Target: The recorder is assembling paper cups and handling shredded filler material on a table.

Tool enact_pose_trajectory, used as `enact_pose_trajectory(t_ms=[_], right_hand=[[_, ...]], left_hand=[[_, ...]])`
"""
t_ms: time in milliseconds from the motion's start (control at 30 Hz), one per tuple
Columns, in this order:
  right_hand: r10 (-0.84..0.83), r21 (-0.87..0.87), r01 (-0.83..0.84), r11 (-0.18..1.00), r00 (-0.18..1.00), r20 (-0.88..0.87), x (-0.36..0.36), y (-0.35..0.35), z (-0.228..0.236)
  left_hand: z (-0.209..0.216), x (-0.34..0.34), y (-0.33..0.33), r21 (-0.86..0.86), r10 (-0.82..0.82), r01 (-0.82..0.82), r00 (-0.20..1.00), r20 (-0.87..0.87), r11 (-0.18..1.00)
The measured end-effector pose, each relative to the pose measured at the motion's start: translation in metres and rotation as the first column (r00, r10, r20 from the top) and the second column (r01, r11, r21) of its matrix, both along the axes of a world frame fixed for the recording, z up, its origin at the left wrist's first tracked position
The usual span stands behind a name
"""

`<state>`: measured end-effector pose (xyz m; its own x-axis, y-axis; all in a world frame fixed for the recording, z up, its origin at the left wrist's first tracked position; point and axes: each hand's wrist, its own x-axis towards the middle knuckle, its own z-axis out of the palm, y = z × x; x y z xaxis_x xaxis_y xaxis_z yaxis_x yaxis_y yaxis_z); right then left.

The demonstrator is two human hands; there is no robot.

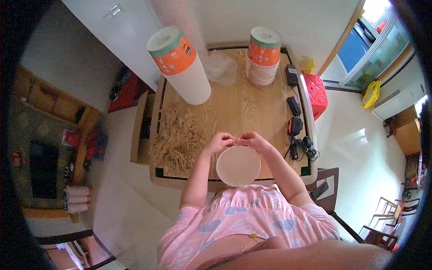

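Clock directions are taken from the middle of the white tub (238, 168), with twelve set toward the far edge of the wooden table (229, 110). The tub is seen close to the person's body, at the table's near edge, with its round mouth turned upward. At eleven o'clock its rim is met by the left hand (219, 142), at one o'clock by the right hand (254, 141). In each, thumb and fingers are drawn together in a pinch, and the fingertips are brought almost together at twelve, over the far rim; what is pinched between them cannot be told.

At ten o'clock, by the left forearm, a heap of tan twine (177, 141) is spread. Farther off, at eleven, a tall stack of tubs (184, 72) is topped by one with an orange and green band; a shorter stack (263, 58), topped likewise, is placed between twelve and one. Near twelve, clear plastic (220, 67) is left crumpled. Black power adapters (294, 126) are lined along the table's edge around two o'clock, and beyond them a red stool (316, 95) is seen.
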<state>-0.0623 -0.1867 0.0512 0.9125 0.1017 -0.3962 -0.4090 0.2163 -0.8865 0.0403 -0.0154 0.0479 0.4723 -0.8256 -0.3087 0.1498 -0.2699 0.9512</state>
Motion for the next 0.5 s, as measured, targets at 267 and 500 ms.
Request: enact_pose_trajectory(t_ms=[267, 500], right_hand=[[0.065, -0.31, -0.015, 0.951, 0.986, 0.154, -0.023, 0.004, 0.029], [-0.007, -0.305, 0.022, 0.952, 0.999, 0.051, -0.04, 0.009, 0.03]], left_hand=[[0.031, -0.03, 0.009, -0.006, 0.008, -0.009, 0.999, -0.032, 1.0], [0.027, -0.05, 0.009, 0.063, 0.116, -0.12, 0.991, 0.061, 0.991]])
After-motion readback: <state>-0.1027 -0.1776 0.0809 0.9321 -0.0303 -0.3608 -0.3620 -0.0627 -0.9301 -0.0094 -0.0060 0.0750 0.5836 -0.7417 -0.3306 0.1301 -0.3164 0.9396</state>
